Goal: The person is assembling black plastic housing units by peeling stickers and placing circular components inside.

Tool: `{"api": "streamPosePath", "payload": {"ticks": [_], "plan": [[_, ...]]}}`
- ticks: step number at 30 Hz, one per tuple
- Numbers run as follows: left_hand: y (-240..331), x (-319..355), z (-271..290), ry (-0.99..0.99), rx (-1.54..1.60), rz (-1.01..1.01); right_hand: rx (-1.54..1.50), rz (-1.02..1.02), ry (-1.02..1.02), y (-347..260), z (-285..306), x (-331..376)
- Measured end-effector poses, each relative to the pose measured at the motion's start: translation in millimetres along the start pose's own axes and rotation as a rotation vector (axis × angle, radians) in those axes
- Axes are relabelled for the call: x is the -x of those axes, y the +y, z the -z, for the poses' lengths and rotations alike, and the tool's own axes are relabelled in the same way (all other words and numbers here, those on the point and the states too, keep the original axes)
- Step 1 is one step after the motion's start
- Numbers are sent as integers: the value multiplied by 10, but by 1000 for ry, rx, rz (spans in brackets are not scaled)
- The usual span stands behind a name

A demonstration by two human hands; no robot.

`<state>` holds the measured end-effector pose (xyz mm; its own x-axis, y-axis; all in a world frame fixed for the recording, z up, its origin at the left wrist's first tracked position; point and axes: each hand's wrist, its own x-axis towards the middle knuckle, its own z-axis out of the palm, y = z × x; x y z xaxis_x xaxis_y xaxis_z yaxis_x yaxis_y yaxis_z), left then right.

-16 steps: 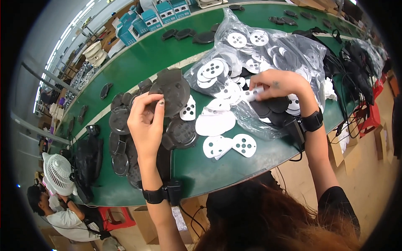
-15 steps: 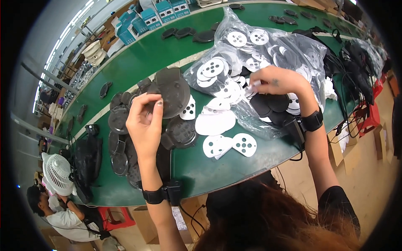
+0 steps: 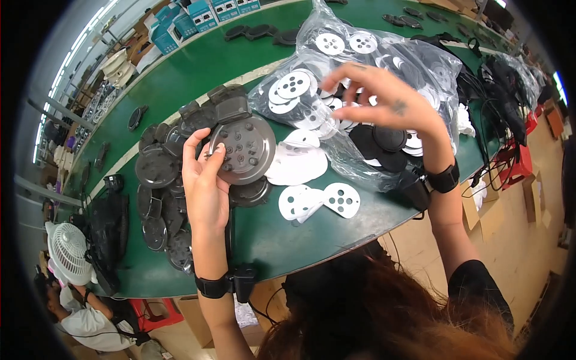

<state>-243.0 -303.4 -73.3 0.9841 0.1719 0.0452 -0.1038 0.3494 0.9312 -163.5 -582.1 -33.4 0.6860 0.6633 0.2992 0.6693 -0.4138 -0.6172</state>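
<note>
My left hand [image 3: 206, 174] pinches a dark translucent plastic housing [image 3: 245, 150] by its left edge. The housing has a round disc with several small posts and a boxy end above. Over a clear plastic bag [image 3: 384, 48], my right hand [image 3: 384, 99] hovers with fingers spread and nothing in them. Inside the bag lie many white discs with round holes [image 3: 294, 84] and some black discs [image 3: 389, 138]. Between the hands, white blank-looking pieces [image 3: 298, 165] lie on the green table. Closer to me are white holed pieces [image 3: 342, 200], partly overlapping.
A pile of similar dark housings [image 3: 157, 168] spreads left of my left hand. Black cables [image 3: 492, 102] lie at the right. Teal boxes [image 3: 198, 17] stand at the far side. A white fan [image 3: 71, 252] and a person [image 3: 90, 321] are at the lower left.
My left hand has tilted the housing so its posted face shows more. My right hand has lifted and opened its fingers away from the bag's contents. The whole view has shifted slightly.
</note>
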Motion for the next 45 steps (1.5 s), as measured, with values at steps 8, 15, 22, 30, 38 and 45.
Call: {"api": "streamPosePath", "payload": {"ticks": [8, 15, 22, 30, 38, 45], "plan": [[-54, -13, -8, -91, 86, 111, 436, -456, -390, 274, 123, 309], [-66, 70, -96, -153, 80, 175, 203, -91, -50, 64, 141, 137], [-152, 76, -87, -135, 334, 306, -183, 17, 151, -233, -168, 69], [-136, 70, -120, -425, 489, 514, -336, 268, 206, -328, -442, 23], [-100, 176, -167, -501, -20, 264, -38, 402, 249, -397, -460, 15], [-53, 242, -280, -427, -211, 140, 147, 444, 220, -291, -472, 7]]}}
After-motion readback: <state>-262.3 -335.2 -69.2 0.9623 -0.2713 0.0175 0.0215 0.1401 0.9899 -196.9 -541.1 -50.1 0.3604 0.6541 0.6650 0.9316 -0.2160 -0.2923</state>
